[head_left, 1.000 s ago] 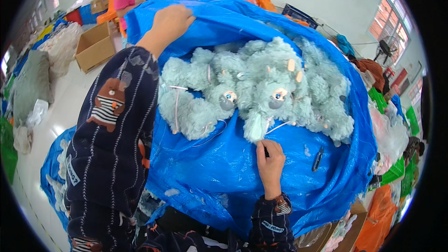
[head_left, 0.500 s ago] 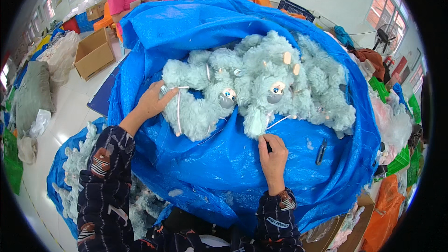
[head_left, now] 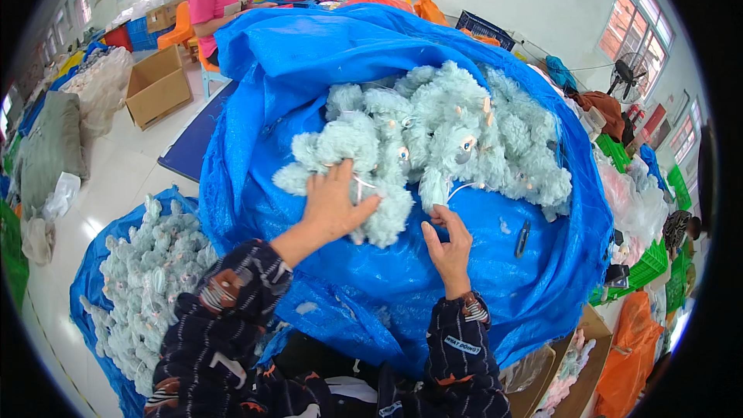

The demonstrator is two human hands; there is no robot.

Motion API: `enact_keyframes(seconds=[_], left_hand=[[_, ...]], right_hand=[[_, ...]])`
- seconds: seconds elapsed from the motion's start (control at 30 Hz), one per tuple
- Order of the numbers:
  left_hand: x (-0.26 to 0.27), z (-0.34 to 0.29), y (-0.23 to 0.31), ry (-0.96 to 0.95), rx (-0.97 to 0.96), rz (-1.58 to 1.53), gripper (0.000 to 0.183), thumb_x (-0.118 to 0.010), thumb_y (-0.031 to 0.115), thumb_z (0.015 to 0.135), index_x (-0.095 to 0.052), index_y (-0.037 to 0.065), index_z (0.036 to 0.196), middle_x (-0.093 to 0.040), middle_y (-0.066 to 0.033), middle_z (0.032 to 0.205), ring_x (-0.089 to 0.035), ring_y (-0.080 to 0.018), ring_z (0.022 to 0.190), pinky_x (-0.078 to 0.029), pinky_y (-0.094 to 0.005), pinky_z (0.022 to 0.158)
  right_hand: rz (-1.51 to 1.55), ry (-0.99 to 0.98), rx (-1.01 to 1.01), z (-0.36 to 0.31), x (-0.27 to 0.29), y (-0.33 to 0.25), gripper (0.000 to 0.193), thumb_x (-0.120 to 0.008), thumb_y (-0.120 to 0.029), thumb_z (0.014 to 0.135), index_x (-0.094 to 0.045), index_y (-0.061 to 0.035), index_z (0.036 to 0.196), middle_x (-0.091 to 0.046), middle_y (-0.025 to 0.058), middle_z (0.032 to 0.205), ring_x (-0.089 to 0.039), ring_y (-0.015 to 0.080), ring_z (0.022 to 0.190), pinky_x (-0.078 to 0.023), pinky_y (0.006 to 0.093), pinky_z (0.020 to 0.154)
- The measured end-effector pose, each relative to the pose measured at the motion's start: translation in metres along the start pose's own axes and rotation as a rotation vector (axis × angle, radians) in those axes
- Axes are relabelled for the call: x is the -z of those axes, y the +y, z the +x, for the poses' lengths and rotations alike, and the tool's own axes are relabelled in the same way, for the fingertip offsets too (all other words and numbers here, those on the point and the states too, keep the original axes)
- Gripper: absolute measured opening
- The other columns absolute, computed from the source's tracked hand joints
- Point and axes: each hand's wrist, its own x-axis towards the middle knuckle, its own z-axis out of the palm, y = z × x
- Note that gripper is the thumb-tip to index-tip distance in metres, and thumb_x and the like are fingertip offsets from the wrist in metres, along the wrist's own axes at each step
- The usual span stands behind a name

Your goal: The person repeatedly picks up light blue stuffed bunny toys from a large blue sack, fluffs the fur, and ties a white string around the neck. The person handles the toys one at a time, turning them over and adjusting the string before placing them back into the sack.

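Fluffy pale blue-green plush toys with doll faces lie bunched on a blue tarp sheet. My left hand rests on the leftmost plush toy, fingers spread over its fur and thumb sticking out. A thin white cord lies across the fur by that thumb. Below the middle plush toy, my right hand has its thumb apart from the index finger, the fingertips at the toy's lower tip. Another white cord runs beside this tip.
A dark slim cutter-like tool lies on the tarp at right. More plush fills a blue sack on the floor at lower left. An open cardboard box stands at far left, near a seated person in pink. Green crates stand at right.
My left hand has moved right and onto the leftmost toy, which has bunched up and turned. The right hand's thumb has come away from its fingertips. The whole view has shifted slightly.
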Motion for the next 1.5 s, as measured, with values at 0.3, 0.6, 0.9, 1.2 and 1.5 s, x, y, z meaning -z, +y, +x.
enact_keyframes(seconds=[0.3,0.6,0.9,1.2,1.5], left_hand=[[-0.029,-0.03,0.053,0.171,-0.13,-0.44,0.062,-0.062,0.031,0.073,-0.039,-0.003,0.12,-0.044,-0.0219,0.117,-0.043,-0.0372,0.107,-0.032,-0.0436,0.09],[0.01,-0.046,0.027,0.514,-0.397,-0.558,0.027,-0.058,-0.002,0.071,-0.056,0.0,0.098,-0.055,-0.0172,0.104,-0.056,-0.0276,0.091,-0.046,-0.0319,0.077],[-0.033,-0.02,0.037,0.211,-0.375,0.079,0.039,-0.062,0.025,0.071,-0.054,0.007,0.105,-0.044,-0.0101,0.121,-0.032,-0.0322,0.118,-0.025,-0.0536,0.092],[-0.023,-0.029,0.031,0.305,-0.278,-0.238,0.028,-0.06,0.023,0.076,-0.058,0.008,0.099,-0.05,-0.0086,0.116,-0.034,-0.0315,0.121,-0.018,-0.0547,0.096],[-0.022,-0.165,0.028,-0.62,0.229,-1.501,0.051,-0.067,0.013,0.073,-0.046,0.0,0.118,-0.052,-0.008,0.112,-0.047,-0.0162,0.104,-0.038,-0.0298,0.088]], right_hand=[[-0.053,0.005,-0.065,-0.044,-0.012,-0.057,0.062,-0.068,-0.007,0.061,-0.042,-0.0004,0.117,-0.042,0.0186,0.117,-0.041,0.031,0.11,-0.035,0.0366,0.092],[0.841,0.394,-0.751,-0.081,0.034,-0.051,0.034,-0.051,-0.015,0.078,-0.046,-0.002,0.109,-0.054,0.0089,0.103,-0.054,0.0204,0.091,-0.045,0.0304,0.076],[1.825,0.633,-0.995,-0.106,0.086,-0.043,0.03,-0.05,-0.026,0.081,-0.049,-0.0058,0.102,-0.05,0.0061,0.085,-0.043,0.0134,0.061,-0.039,0.0247,0.053],[1.918,0.609,-1.219,-0.117,0.058,-0.05,0.026,-0.048,-0.022,0.081,-0.05,-0.0048,0.1,-0.053,0.007,0.089,-0.047,0.0153,0.061,-0.041,0.0248,0.05],[2.161,-0.007,-1.487,-0.171,0.005,-0.065,0.038,-0.042,-0.037,0.085,-0.051,-0.008,0.108,-0.056,0.0106,0.099,-0.053,0.0209,0.07,-0.045,0.0268,0.054]])
